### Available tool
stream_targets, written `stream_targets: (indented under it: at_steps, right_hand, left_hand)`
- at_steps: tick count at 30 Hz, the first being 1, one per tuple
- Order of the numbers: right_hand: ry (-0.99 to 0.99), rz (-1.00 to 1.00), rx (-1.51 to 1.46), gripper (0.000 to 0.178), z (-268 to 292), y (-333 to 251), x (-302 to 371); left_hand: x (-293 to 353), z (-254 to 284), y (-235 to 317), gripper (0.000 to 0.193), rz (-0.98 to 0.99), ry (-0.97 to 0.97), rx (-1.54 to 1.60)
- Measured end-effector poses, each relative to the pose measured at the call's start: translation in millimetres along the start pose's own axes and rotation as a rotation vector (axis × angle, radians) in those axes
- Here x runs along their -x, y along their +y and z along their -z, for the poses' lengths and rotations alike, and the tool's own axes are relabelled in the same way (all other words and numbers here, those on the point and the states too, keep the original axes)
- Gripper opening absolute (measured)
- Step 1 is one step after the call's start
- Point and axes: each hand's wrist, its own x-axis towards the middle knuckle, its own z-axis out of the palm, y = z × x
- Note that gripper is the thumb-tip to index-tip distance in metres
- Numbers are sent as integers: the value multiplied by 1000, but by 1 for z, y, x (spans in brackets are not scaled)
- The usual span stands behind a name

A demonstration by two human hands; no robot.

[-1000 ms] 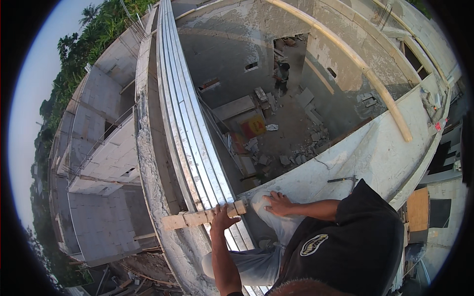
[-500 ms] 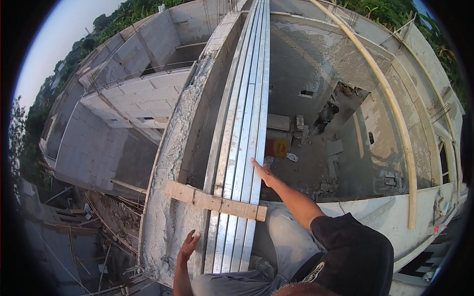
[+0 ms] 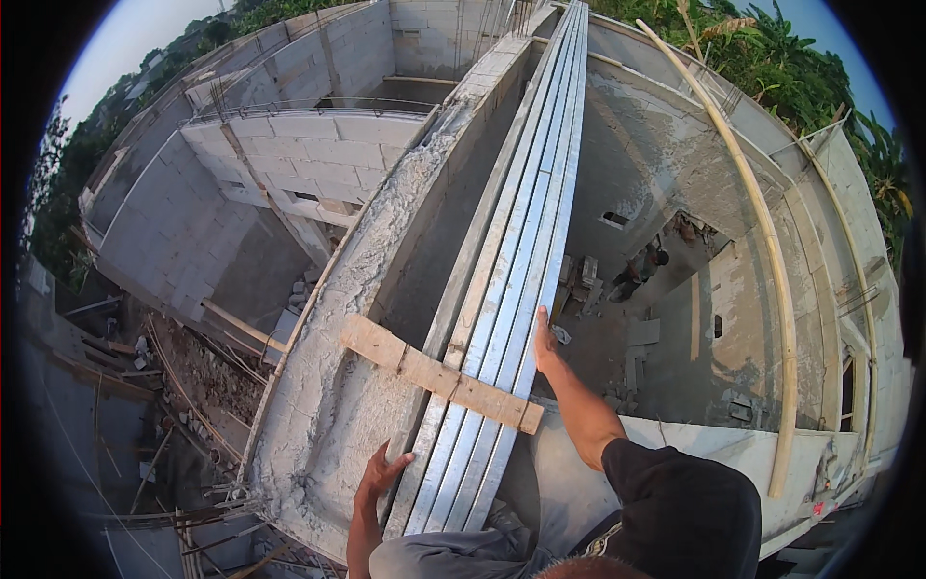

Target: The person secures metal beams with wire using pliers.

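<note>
A bundle of long silvery metal profiles (image 3: 511, 289) runs from my lap away to the far wall. Across its near part lies a short wooden board (image 3: 439, 374), its left end on the rough concrete beam. My left hand (image 3: 383, 473) is low on the bundle's left side, fingers spread and the thumb at the edge of the outermost greyish length. My right hand (image 3: 546, 340) lies along the bundle's right edge beyond the board, fingers stretched forward and the palm against the side. Neither hand wraps round a profile.
The rough concrete beam (image 3: 328, 386) runs along the left. Deep open rooms drop away on both sides. Down on the right a person (image 3: 639, 273) is among blocks and rubble. A bamboo pole (image 3: 762, 222) slants along the right wall.
My left hand has come right, against the bundle's left edge. My right hand has turned to lie more along the right edge. The whole view has swung, with the bundle now leaning rightward.
</note>
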Motion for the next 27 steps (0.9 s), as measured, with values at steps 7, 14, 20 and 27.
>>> stream_targets:
  at_steps: [7, 14, 20, 27]
  right_hand:
    - [58, 50, -1, 99, -6, 4, 48]
    - [179, 134, 150, 94, 4, 32, 22]
    - [184, 192, 163, 95, 0, 27, 6]
    - [63, 139, 211, 97, 4, 17, 22]
  left_hand:
    - [12, 21, 18, 80, 164, -99, 95]
    - [9, 11, 24, 76, 122, -142, 369]
    - [-26, 8, -35, 85, 112, -6, 10]
    - [-21, -3, -30, 77, 97, -11, 32]
